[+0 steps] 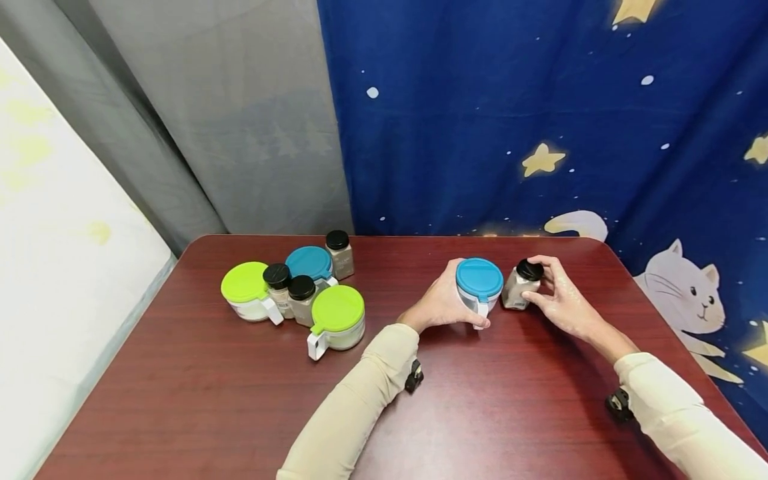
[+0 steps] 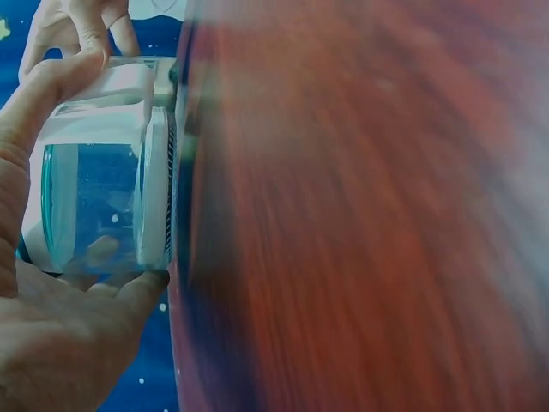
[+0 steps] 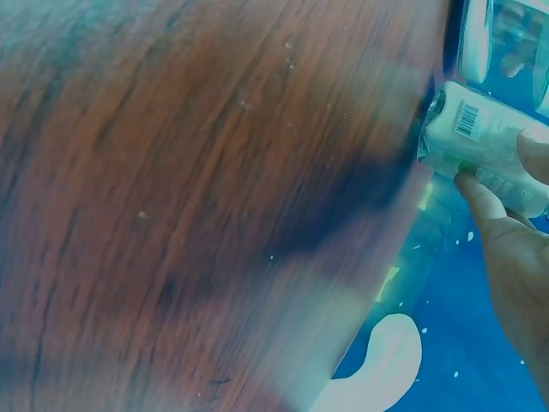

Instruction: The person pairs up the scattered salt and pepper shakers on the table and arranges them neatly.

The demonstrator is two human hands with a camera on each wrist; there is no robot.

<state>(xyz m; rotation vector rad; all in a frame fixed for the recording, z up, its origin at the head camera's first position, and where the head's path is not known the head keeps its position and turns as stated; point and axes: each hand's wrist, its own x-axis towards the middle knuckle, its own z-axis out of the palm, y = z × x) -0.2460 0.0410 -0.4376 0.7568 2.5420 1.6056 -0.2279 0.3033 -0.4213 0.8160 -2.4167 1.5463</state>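
My left hand [image 1: 447, 300] grips a clear seasoning jar with a blue lid [image 1: 480, 277] and a white handle. In the left wrist view the fingers and thumb wrap around this jar's clear body [image 2: 103, 202]. Just to its right, my right hand [image 1: 561, 300] holds a small shaker bottle with a black lid [image 1: 516, 290], fingers at the lid and thumb on the side. The bottle tilts slightly. The right wrist view shows its barcode label [image 3: 467, 120] and pale contents, with the thumb and fingers on either side.
At the table's left stand two green-lidded jars [image 1: 338, 310], another blue-lidded jar [image 1: 309, 262] and several black-lidded shaker bottles [image 1: 302, 293], grouped closely. The dark red table [image 1: 240, 400] ends at a back edge, before a blue curtain [image 1: 450, 133] and a grey one [image 1: 252, 133].
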